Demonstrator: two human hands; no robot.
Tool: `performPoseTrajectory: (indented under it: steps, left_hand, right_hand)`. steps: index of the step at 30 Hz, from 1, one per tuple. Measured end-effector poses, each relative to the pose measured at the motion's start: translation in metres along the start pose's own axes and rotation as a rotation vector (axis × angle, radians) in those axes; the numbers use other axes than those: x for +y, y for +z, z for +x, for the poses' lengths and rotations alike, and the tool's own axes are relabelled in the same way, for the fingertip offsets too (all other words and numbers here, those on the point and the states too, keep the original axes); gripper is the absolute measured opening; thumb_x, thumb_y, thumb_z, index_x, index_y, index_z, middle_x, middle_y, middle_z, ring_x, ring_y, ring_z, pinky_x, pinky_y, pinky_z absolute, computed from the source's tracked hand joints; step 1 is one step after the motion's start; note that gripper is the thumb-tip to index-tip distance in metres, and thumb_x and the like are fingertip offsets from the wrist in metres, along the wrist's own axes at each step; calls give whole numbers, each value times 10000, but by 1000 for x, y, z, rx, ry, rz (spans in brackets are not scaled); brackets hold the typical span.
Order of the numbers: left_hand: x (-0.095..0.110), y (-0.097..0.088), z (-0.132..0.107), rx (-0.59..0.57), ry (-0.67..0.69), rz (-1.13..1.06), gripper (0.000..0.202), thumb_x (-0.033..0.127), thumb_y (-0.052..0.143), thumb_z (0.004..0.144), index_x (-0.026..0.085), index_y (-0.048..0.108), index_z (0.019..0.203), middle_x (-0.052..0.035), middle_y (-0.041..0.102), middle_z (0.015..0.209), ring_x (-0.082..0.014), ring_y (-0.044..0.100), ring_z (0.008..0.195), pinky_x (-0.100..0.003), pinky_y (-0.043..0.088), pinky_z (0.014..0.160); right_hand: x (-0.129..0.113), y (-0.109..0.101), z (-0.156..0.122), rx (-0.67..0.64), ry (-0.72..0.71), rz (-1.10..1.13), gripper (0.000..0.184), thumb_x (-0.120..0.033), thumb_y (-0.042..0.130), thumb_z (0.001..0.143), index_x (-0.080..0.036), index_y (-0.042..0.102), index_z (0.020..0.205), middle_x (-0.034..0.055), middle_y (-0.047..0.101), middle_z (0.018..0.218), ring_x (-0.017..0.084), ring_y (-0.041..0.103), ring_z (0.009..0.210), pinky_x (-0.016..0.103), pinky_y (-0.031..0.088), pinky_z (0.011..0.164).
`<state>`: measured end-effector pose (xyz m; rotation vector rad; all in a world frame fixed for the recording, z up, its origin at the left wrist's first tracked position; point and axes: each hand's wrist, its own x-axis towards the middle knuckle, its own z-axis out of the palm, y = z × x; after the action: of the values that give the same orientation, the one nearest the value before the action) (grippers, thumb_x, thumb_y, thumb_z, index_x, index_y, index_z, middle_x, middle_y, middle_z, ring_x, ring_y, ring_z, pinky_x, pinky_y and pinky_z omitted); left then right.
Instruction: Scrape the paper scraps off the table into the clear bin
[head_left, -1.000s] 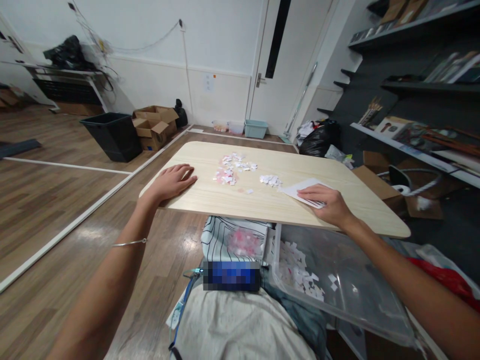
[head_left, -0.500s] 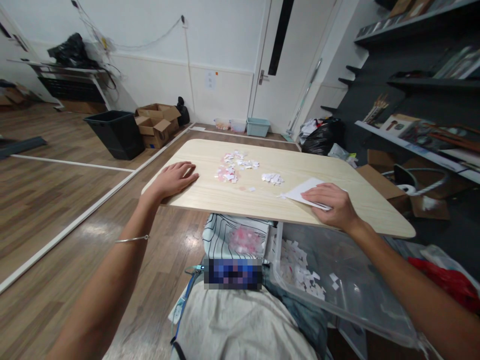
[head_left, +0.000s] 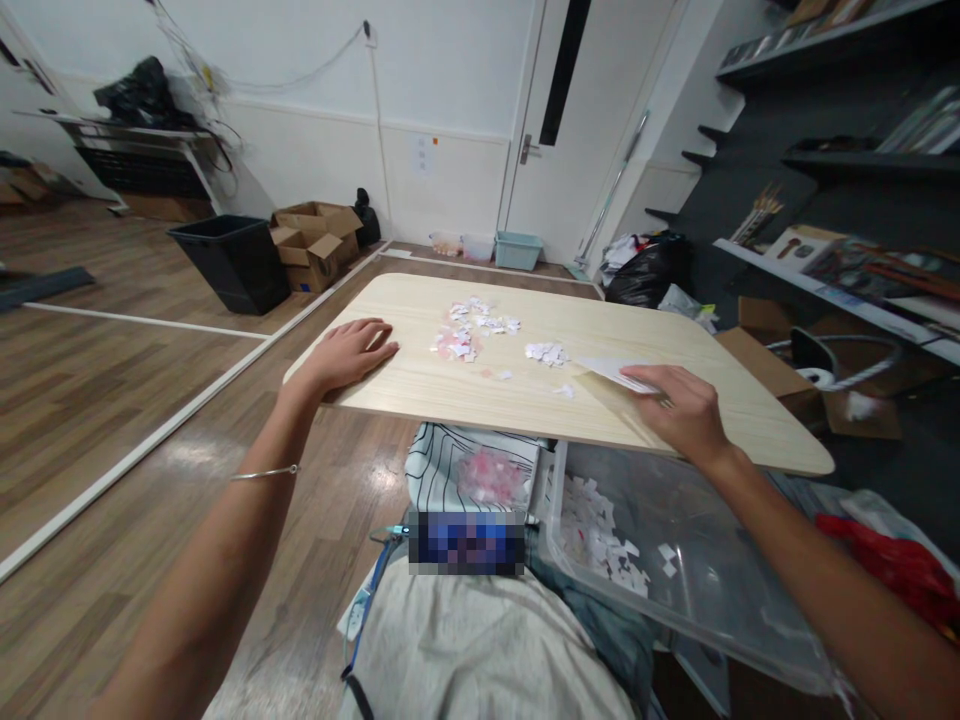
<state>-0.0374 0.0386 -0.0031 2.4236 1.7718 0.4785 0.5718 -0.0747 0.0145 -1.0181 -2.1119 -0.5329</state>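
Note:
My left hand (head_left: 352, 353) lies on the pale wooden board (head_left: 420, 395) near its left edge, fingers stretched out and holding nothing. Between thumb and fingers, my right hand (head_left: 684, 408) grips a white sheet of paper (head_left: 606, 371), tilted and slightly blurred, with its pointed end to the left. Just left of that tip is a small pile of white paper scraps (head_left: 547, 354). A few tiny bits (head_left: 564, 391) lie below the sheet. Farther left, white scraps (head_left: 491, 325) and pinkish scraps (head_left: 454, 346) are scattered.
Below the board's front edge, a clear plastic bin (head_left: 697, 560) holds white paper pieces. Pink bits (head_left: 491, 475) lie on a striped cloth beside it, above a blurred-out screen (head_left: 466, 544). A black bin (head_left: 229, 262) and cardboard boxes (head_left: 311, 255) stand behind left; shelves (head_left: 840, 285) line the right.
My right hand has moved slightly right and lifted the paper sheet, tilting it off the board. Small bits beneath its tip now show. My left hand stays put.

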Motion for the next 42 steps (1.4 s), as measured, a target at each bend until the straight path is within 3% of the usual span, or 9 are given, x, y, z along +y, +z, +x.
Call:
performPoseTrajectory:
  steps: [7, 13, 20, 25, 31, 42]
  left_hand:
    - [2, -1, -1, -10, 4, -4, 753, 693, 487, 1227, 224, 787, 1733, -165, 714, 1920, -412, 635, 1799, -544, 464, 1518]
    - [1, 0, -1, -2, 2, -5, 768, 702, 485, 1216, 225, 797, 1731, -164, 724, 1908, -410, 642, 1790, -539, 471, 1511]
    - [0, 1, 1, 18, 8, -6, 679, 658, 534, 1216, 264, 823, 1689, -143, 756, 1875, -413, 666, 1766, -564, 493, 1500]
    - [-1, 2, 1, 1, 8, 2, 721, 687, 509, 1227, 242, 804, 1711, -158, 731, 1902, -400, 652, 1786, -535, 477, 1510]
    - [-2, 1, 1, 1, 4, -6, 730, 717, 516, 1221, 255, 810, 1703, -154, 732, 1899, -401, 655, 1781, -535, 481, 1506]
    - [3, -2, -1, -3, 4, -22, 777, 733, 493, 1194, 236, 813, 1698, -173, 732, 1892, -422, 651, 1769, -553, 477, 1505]
  right_hand:
    - [-1, 4, -1, 99, -29, -106, 255, -199, 712, 1221, -256, 938, 1324, 134, 1007, 1248, 353, 995, 1108, 453, 794, 1009]
    - [-4, 5, 1, 66, -59, -80, 396, -91, 647, 1188, -273, 891, 1441, 108, 1006, 1312, 321, 1000, 1134, 434, 806, 1028]
    - [-13, 2, 8, 11, -140, -5, 413, -63, 660, 1156, -276, 903, 1413, 109, 1007, 1335, 317, 1000, 1146, 449, 816, 1048]
    - [-17, -1, 14, -47, -229, 11, 270, -133, 736, 1159, -257, 918, 1315, 106, 1013, 1204, 311, 999, 1019, 412, 805, 933]
    - [-18, 0, 17, -58, -181, -6, 102, -231, 809, 1109, -266, 900, 1141, 89, 982, 1023, 290, 946, 838, 372, 717, 764]
    - [-39, -8, 41, -99, -110, -100, 84, -287, 774, 921, -277, 832, 861, 69, 887, 821, 275, 822, 699, 377, 552, 673]
